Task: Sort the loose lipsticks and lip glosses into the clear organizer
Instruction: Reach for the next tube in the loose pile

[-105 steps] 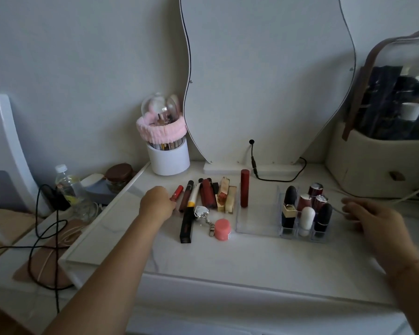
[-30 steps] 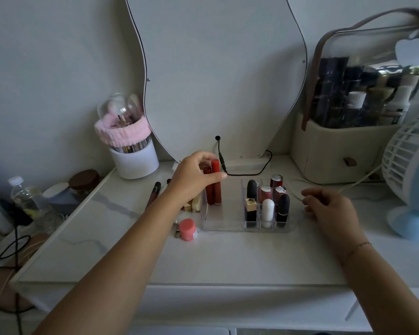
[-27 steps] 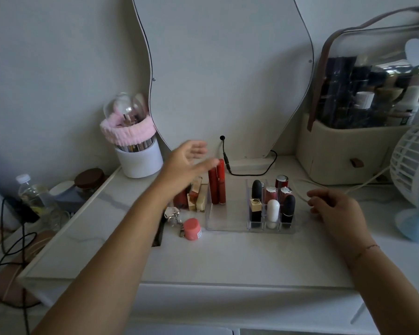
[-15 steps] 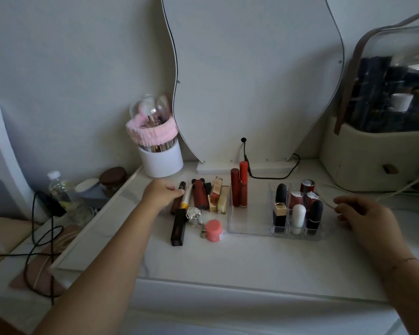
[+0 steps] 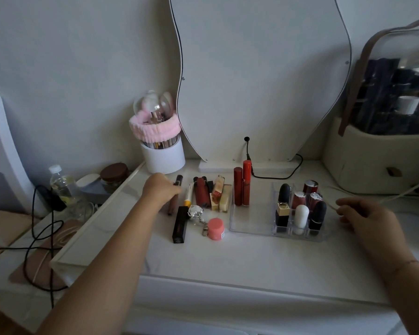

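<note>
The clear organizer [image 5: 252, 228] sits right of centre on the white vanity. Two red lip glosses [image 5: 242, 187] stand upright at its back left, and several lipsticks [image 5: 300, 209] fill its right compartments. Left of it lie loose items: a dark red tube [image 5: 201, 194], a white-and-yellow tube [image 5: 188, 194], cream and gold lipsticks [image 5: 221, 197] and a black square tube [image 5: 179, 224]. My left hand [image 5: 160, 189] is closed over a brown lip gloss [image 5: 172, 206] that lies at the left end of the pile. My right hand [image 5: 363, 218] rests curled on the table, right of the organizer.
A pink jar [image 5: 215, 228] and a silver keyring [image 5: 195, 211] lie by the pile. Behind stand a white brush holder [image 5: 162, 155], the mirror [image 5: 252, 68] with its black cable [image 5: 271, 176], and a cream bag [image 5: 377, 160]. A water bottle [image 5: 61, 187] stands beyond the table's left edge.
My left hand let go of the second red gloss in the organizer, swung left to the loose pile and closed on the brown lip gloss. My right hand stayed put.
</note>
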The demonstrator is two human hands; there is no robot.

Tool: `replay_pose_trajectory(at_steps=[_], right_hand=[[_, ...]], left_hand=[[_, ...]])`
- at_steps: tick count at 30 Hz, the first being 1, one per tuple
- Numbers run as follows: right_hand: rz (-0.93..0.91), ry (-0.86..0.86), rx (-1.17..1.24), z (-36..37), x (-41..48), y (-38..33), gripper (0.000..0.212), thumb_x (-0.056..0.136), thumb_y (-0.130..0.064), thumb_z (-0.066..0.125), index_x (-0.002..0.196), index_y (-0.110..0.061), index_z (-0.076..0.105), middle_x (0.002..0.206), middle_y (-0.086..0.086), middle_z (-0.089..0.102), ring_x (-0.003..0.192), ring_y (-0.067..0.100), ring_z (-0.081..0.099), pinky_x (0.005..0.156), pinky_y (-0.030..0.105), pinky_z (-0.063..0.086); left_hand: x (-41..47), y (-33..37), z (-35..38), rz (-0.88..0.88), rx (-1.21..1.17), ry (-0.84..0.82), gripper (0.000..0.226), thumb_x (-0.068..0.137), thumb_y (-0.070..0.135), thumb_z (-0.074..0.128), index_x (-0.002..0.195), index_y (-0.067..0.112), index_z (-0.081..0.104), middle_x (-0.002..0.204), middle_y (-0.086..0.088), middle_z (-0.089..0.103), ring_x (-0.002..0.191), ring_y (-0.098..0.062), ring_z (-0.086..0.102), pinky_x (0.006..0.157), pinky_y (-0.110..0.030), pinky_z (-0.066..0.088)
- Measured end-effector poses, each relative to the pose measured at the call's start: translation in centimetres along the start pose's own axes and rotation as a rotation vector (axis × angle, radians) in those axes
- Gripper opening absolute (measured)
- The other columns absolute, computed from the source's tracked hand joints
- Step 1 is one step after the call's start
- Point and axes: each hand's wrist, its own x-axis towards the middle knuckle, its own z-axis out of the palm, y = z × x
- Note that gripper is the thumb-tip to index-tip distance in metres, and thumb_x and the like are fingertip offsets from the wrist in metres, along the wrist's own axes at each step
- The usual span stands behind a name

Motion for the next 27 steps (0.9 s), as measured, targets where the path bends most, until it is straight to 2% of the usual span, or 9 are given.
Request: replay_pose_trajectory(at_steps=[2, 4, 7, 9, 11, 13, 16, 19, 27], right_hand=[[-0.005, 0.0, -0.003, 0.0, 0.0, 0.0, 0.016, 0.086, -0.012, 0.059, 0.086, -0.027, 0.066, 0.077, -0.002, 0.068, 0.061, 0.011, 0.061, 0.052, 0.003, 0.044], [-0.008, 0.001, -0.002, 0.1, 0.0, 0.0, 0.018, 0.086, -0.012, 0.059, 0.085, -0.029, 0.066, 0.077, -0.003, 0.068, 0.063, 0.013, 0.062, 0.052, 0.003, 0.044], [-0.002, 0.0, 0.002, 0.1, 0.0, -0.1, 0.017, 0.087, -0.011, 0.058, 0.088, -0.026, 0.066, 0.078, -0.004, 0.067, 0.068, 0.015, 0.062, 0.052, 0.003, 0.044], [-0.003, 0.005, -0.001, 0.1, -0.1, -0.2, 0.016, 0.087, -0.011, 0.058, 0.088, -0.025, 0.066, 0.077, -0.005, 0.067, 0.067, 0.014, 0.062, 0.052, 0.003, 0.044], [-0.005, 0.008, 0.0, 0.1, -0.2, -0.3, 0.016, 0.087, -0.011, 0.058, 0.088, -0.025, 0.066, 0.076, -0.006, 0.066, 0.067, 0.013, 0.062, 0.051, 0.005, 0.046], [-0.002, 0.012, 0.008, 0.1, -0.3, -0.5, 0.016, 0.087, -0.011, 0.058, 0.088, -0.024, 0.066, 0.075, -0.006, 0.066, 0.067, 0.011, 0.061, 0.056, 0.016, 0.047], [0.005, 0.015, 0.025, 0.3, -0.4, -0.6, 0.015, 0.087, -0.009, 0.057, 0.088, -0.022, 0.066, 0.074, -0.004, 0.065, 0.065, 0.012, 0.06, 0.06, 0.021, 0.043], [0.016, 0.011, 0.032, 0.3, -0.5, -0.7, 0.015, 0.087, -0.01, 0.057, 0.089, -0.022, 0.065, 0.075, -0.004, 0.065, 0.065, 0.012, 0.06, 0.061, 0.021, 0.043], [0.029, 0.001, 0.016, 0.2, -0.5, -1.0, 0.014, 0.087, -0.012, 0.057, 0.09, -0.022, 0.066, 0.075, -0.004, 0.065, 0.065, 0.011, 0.06, 0.057, 0.018, 0.04]], left_hand=[[-0.6, 0.9, -1.1, 0.028, -0.253, 0.013, 0.007, 0.073, 0.009, 0.065, 0.069, 0.005, 0.068, 0.067, -0.011, 0.058, 0.067, -0.021, 0.055, 0.065, -0.028, 0.044], [-1.6, 2.8, -2.6, 0.129, -0.45, 0.023, 0.014, 0.078, 0.007, 0.065, 0.068, 0.016, 0.069, 0.069, -0.008, 0.06, 0.066, -0.017, 0.053, 0.065, -0.024, 0.047], [-3.9, 7.0, -4.6, 0.346, -0.624, -0.037, 0.012, 0.083, 0.01, 0.066, 0.076, 0.02, 0.07, 0.072, -0.001, 0.068, 0.063, -0.009, 0.059, 0.058, -0.012, 0.048], [-5.4, 9.7, -5.1, 0.463, -0.675, -0.117, 0.009, 0.085, 0.015, 0.066, 0.082, 0.023, 0.071, 0.073, 0.01, 0.073, 0.068, -0.002, 0.066, 0.063, -0.012, 0.051], [-6.7, 12.0, -4.6, 0.543, -0.674, -0.207, 0.009, 0.084, 0.016, 0.067, 0.088, 0.023, 0.07, 0.081, 0.008, 0.075, 0.078, -0.004, 0.068, 0.068, -0.016, 0.053], [-7.6, 13.7, -3.4, 0.598, -0.641, -0.272, 0.019, 0.081, 0.01, 0.069, 0.095, 0.023, 0.066, 0.093, 0.0, 0.074, 0.089, -0.012, 0.069, 0.077, -0.023, 0.053], [-8.2, 15.2, -1.3, 0.631, -0.548, -0.292, 0.033, 0.079, 0.004, 0.068, 0.104, 0.023, 0.06, 0.102, -0.001, 0.071, 0.096, -0.019, 0.068, 0.089, -0.032, 0.053], [-7.9, 15.8, 0.2, 0.655, -0.483, -0.293, 0.038, 0.079, 0.004, 0.068, 0.112, 0.022, 0.059, 0.102, 0.003, 0.07, 0.091, -0.016, 0.069, 0.084, -0.028, 0.055], [-6.8, 14.7, 3.3, 0.602, -0.335, -0.313, 0.028, 0.076, 0.018, 0.075, 0.094, 0.035, 0.061, 0.092, 0.015, 0.07, 0.086, 0.001, 0.066, 0.078, -0.018, 0.046]])
